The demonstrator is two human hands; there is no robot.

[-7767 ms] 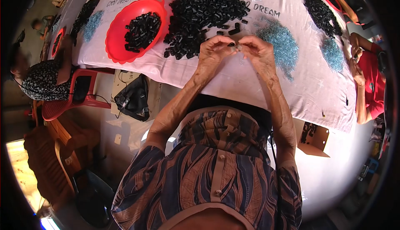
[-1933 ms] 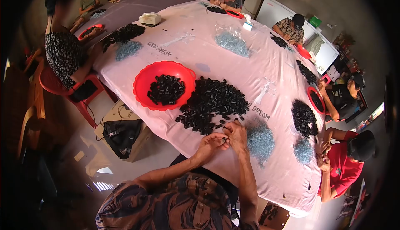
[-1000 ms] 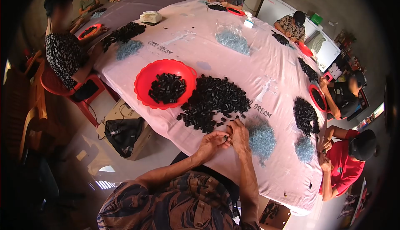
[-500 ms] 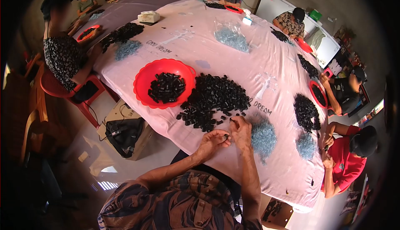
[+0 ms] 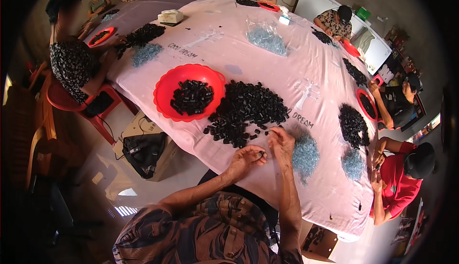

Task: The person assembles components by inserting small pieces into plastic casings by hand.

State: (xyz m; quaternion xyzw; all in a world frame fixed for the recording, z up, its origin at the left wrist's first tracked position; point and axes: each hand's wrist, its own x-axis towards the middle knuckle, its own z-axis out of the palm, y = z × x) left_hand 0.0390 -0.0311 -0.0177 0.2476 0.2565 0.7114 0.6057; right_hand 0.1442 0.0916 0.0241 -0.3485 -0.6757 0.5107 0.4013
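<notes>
Grip of left hand (image 5: 245, 159) clamps small black plastic-looking cylinder (image 5: 261, 154) above pink cloth-covered desk (image 5: 322, 187); right hand (image 5: 282, 142) has moved apart, leaving the left as sole support. Right grip's state cannot be told.

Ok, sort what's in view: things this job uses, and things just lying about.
Likely part of the job:
small dark piece in the left hand
pile of black pieces
red bowl with more black pieces
pile of bluish clear bits

Apparently just lying about:
white packet on the table
black bag by the table
green box at the back
</notes>
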